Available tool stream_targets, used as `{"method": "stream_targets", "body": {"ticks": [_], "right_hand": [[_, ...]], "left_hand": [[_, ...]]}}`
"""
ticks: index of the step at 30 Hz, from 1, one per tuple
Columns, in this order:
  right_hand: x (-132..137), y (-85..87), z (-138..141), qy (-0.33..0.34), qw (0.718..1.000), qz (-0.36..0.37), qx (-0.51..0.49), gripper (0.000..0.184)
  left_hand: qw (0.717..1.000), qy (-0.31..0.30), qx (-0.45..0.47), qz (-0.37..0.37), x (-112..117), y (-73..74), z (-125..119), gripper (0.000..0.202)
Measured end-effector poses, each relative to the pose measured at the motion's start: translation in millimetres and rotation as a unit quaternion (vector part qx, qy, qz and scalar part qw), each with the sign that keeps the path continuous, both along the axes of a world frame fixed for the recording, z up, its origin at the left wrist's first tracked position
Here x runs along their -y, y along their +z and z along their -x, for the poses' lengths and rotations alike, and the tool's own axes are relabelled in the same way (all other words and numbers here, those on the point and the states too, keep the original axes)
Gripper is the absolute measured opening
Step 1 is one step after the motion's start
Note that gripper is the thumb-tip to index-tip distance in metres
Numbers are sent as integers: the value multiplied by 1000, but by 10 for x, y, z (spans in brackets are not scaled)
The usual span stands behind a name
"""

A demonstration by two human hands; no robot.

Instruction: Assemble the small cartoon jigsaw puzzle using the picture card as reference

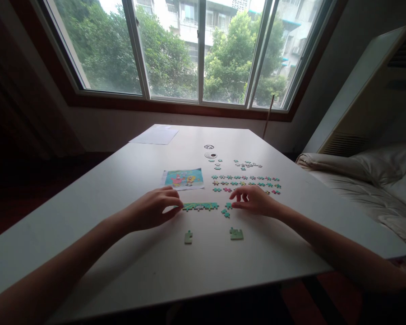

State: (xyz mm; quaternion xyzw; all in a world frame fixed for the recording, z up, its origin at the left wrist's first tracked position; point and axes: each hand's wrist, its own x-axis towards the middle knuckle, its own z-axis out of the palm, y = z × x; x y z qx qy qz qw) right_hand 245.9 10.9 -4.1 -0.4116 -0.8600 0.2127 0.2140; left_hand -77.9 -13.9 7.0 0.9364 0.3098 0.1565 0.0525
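A joined strip of jigsaw pieces [200, 206], green and teal, lies across the middle of the table. My left hand [157, 206] is at the strip's left end, thumb and forefinger closed together on it. Just past the right end, with a small gap between, is a single jigsaw piece [228, 206]. My right hand [255, 200] has its thumb at that piece, fingers curled over it. Loose teal pieces [226, 214] lie just below. Nearer to me are a pale green piece [188, 237] and a larger pale green cluster [236, 234].
Rows of loose jigsaw pieces [244, 177] spread behind my right hand. A cartoon picture sheet [183, 178] lies behind my left hand. Farther back are two round objects [210, 155] and white paper [154, 135] on the white table [122, 280]. A sofa [352, 167] stands at right.
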Motion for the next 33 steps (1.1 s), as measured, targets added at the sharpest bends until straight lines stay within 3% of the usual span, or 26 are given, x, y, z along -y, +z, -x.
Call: {"method": "stream_targets", "body": {"ticks": [10,17,33], "right_hand": [[-21,20,-8,80,994,-35,65,13],[-1,32,-34,135,989,-28,46,16],[7,37,-22,158,986,-22,48,16]], "left_hand": [[995,-26,-89,-34,201,-66,-470,21],[992,-27,-109,-60,208,-106,-686,31],[995,-13,-85,-58,143,-173,-839,32]]}}
